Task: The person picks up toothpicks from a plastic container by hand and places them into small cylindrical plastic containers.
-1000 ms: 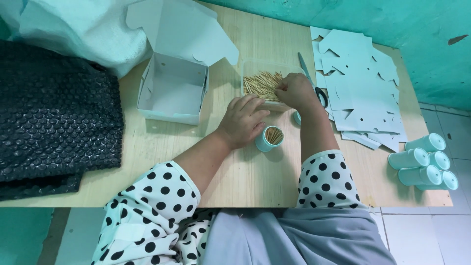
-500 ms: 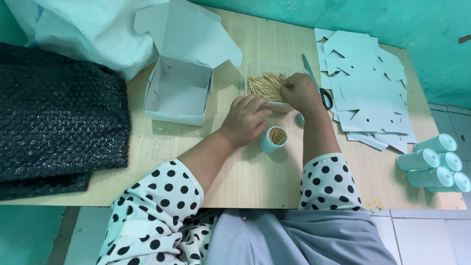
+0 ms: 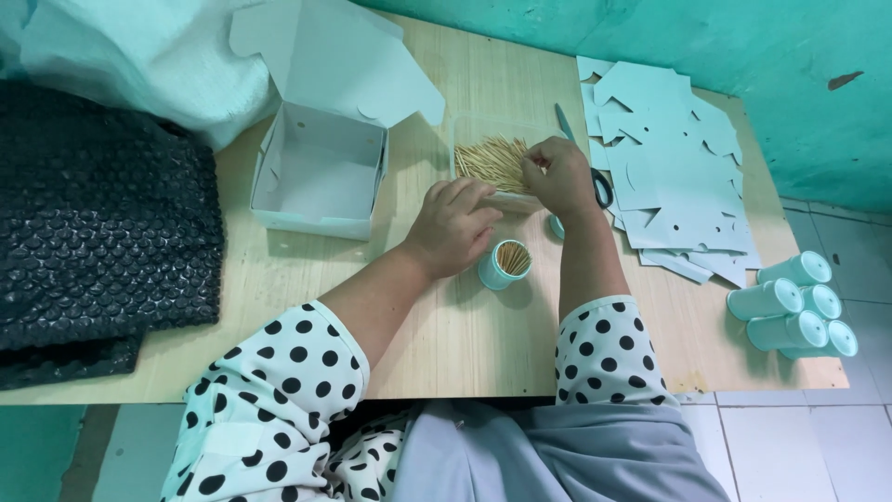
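A small teal tube (image 3: 503, 267) stands open on the wooden table (image 3: 465, 344), filled with toothpicks. My left hand (image 3: 452, 226) rests against its left side, fingers curled around it. Behind it a clear tray (image 3: 483, 130) holds a heap of loose toothpicks (image 3: 492, 163). My right hand (image 3: 557, 174) reaches into that heap, fingertips pinched on a few toothpicks. A teal lid (image 3: 556, 226) peeks out under my right wrist.
An open pale box (image 3: 321, 172) stands left of the tray. Black bubble wrap (image 3: 98, 232) covers the left end. Flat pale card cut-outs (image 3: 674, 177) and scissors (image 3: 595, 177) lie on the right. Several closed teal tubes (image 3: 794, 302) lie at the right edge.
Both hands stay near the tube and tray; my right hand has shifted slightly over the toothpick heap. The view has drifted a little.
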